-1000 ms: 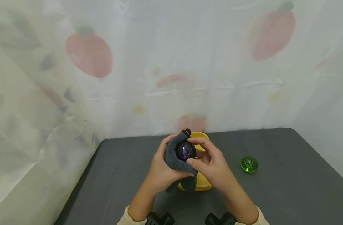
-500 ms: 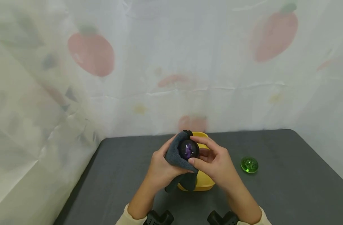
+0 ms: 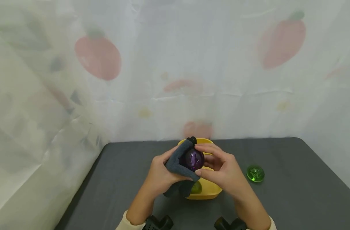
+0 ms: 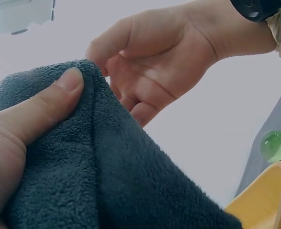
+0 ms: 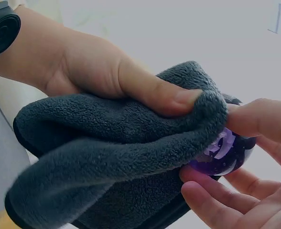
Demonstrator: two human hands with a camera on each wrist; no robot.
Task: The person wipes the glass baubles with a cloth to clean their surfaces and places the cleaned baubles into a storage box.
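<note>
A purple glass ball (image 3: 194, 160) (image 5: 222, 155) is held over a yellow bowl (image 3: 210, 190). My right hand (image 3: 218, 169) pinches the ball between thumb and fingers. My left hand (image 3: 160, 174) grips a dark grey fleece cloth (image 3: 176, 163) (image 4: 112, 181) (image 5: 107, 148) and presses it against the ball's left side with the thumb. The cloth's lower end hangs down over the bowl's near rim. Something green (image 3: 195, 187) shows inside the bowl below the cloth.
A green glass ball (image 3: 255, 173) (image 4: 273, 146) lies on the dark grey table (image 3: 292, 198) to the right of the bowl. A white sheet with red fruit print (image 3: 175, 70) hangs behind and to the left of the table.
Both hands with ball and cloth have shifted slightly right and away from me. The ball has turned between the fingers, and the green thing in the bowl has come into view.
</note>
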